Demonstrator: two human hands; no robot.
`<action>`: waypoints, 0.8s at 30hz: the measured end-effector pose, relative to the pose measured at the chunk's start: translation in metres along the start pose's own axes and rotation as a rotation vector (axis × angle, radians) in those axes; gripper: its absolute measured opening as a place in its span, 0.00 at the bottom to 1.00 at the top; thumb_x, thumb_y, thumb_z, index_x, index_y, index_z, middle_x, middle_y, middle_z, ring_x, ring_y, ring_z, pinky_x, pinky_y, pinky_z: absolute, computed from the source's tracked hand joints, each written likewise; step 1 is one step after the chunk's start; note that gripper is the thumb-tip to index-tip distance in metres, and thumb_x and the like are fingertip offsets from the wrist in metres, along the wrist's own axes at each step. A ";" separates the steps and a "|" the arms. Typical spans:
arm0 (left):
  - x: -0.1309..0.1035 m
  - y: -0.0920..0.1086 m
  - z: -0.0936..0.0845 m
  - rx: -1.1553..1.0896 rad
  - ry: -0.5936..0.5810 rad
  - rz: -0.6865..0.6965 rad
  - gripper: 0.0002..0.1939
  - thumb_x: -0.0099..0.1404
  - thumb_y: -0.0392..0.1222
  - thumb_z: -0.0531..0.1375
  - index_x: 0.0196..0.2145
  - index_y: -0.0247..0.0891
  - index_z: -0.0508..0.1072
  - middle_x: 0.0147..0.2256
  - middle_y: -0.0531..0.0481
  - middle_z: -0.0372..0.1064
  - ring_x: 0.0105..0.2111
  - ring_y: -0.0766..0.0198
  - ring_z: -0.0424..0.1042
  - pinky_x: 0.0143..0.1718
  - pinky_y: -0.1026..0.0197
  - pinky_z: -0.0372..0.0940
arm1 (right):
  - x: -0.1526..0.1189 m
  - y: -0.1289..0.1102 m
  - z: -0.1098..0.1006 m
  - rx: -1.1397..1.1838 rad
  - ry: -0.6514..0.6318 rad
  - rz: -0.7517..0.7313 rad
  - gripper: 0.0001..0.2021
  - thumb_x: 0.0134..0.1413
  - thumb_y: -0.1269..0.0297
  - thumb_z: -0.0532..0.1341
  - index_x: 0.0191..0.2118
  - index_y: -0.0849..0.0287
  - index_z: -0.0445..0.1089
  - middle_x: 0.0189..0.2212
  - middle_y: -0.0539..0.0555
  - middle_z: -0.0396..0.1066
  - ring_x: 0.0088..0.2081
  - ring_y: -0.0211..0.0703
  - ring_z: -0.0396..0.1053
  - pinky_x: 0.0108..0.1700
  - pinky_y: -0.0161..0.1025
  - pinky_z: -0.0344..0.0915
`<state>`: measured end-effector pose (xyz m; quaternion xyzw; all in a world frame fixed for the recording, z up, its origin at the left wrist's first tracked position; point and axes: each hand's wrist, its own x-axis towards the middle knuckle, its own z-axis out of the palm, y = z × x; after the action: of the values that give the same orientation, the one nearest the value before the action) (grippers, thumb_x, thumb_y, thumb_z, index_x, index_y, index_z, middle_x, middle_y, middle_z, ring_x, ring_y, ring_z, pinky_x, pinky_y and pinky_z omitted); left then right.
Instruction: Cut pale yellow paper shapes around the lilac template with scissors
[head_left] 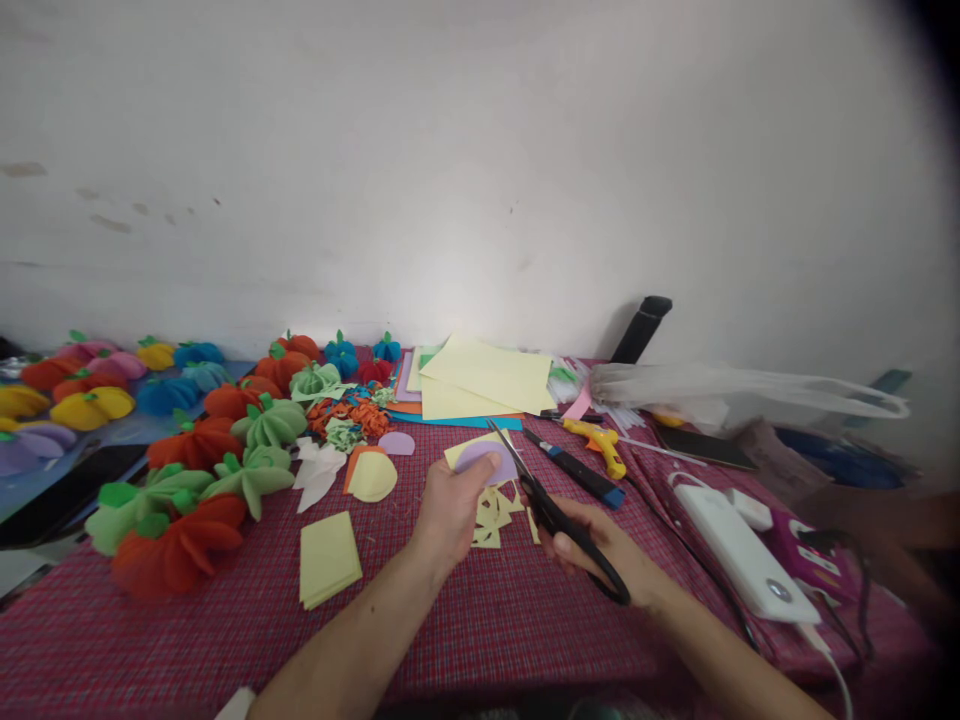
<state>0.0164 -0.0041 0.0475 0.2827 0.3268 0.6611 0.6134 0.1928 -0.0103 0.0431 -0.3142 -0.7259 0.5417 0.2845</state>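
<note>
My left hand (450, 505) pinches a purple paper circle (480, 462) laid against a pale yellow sheet (459, 450). In my right hand (592, 540) is a pair of black-handled scissors (551, 510), its blades pointing up and left along the right edge of the purple circle. Whether the blades touch the paper I cannot tell. Below the circle lie yellow paper offcuts (495, 515) on the cloth. Left of my left hand are a cut yellow round piece (373, 477), a small purple piece (397, 443) and a stack of yellow squares (328, 560).
Several pumpkin-like paper shapes (191, 440) fill the left side. Coloured sheets (487, 380) lie at the back by the wall. To the right are a yellow glue gun (596, 440), a dark blue strip-like object (577, 470), a plastic bag (720, 385) and a white power bank (742, 545) with cables.
</note>
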 end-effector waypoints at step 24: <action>0.000 -0.004 -0.003 0.118 -0.040 -0.038 0.10 0.47 0.39 0.63 0.29 0.33 0.75 0.27 0.47 0.73 0.27 0.62 0.71 0.32 0.60 0.64 | -0.011 -0.016 -0.033 -0.199 -0.117 0.057 0.19 0.51 0.55 0.56 0.45 0.61 0.64 0.26 0.49 0.59 0.25 0.34 0.51 0.26 0.31 0.51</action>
<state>0.0166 -0.0044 0.0422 0.3253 0.3582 0.6233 0.6143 0.2229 -0.0022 0.0662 -0.3292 -0.7821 0.4924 0.1936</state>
